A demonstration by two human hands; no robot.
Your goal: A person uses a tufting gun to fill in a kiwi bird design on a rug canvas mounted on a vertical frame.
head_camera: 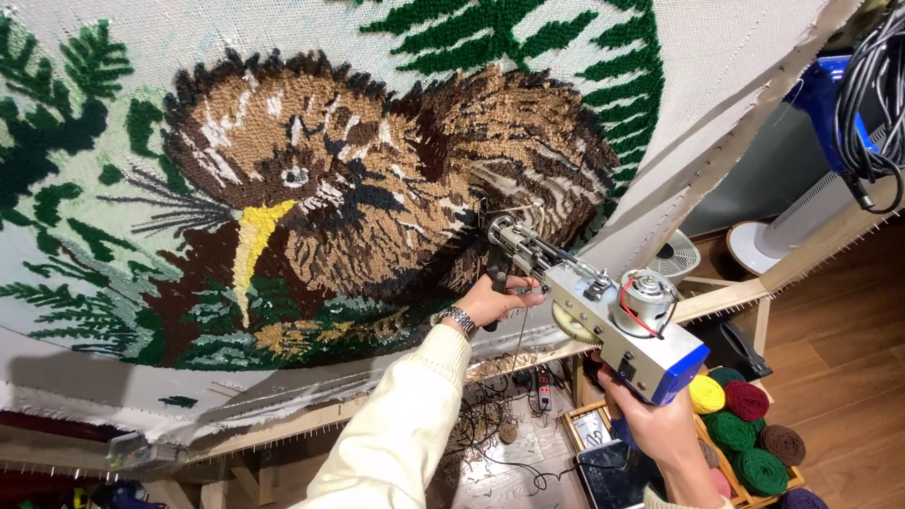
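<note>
Tufting gun (603, 316), a grey metal body with a blue rear housing and a small motor on top, held against the stretched backing cloth (745, 85) of a rug in progress; all positions are given relative to the gun. Its needle end meets the cloth at the lower right edge of the brown tufted bird (377, 179), just above and left of the gun body, though the exact point of contact is hard to make out among the dark pile. The left hand (490, 300), with a cream sleeve and a metal wristwatch (458, 320), lies left of the gun with its fingers curled shut around the black front handle (498, 283), which they largely hide. The right hand (660, 424), below the gun, has its fingers closed on the rear grip; the grip itself is concealed by the hand and the blue housing. Green tufted fern leaves (528, 38) above are cut off by the picture's upper edge. Below and right of the gun, a wooden box of yarn balls (749, 434) in yellow, red, green and brown is partly cut off by the lower edge. Coiled black cables (872, 94) hang at the far upper right
</note>
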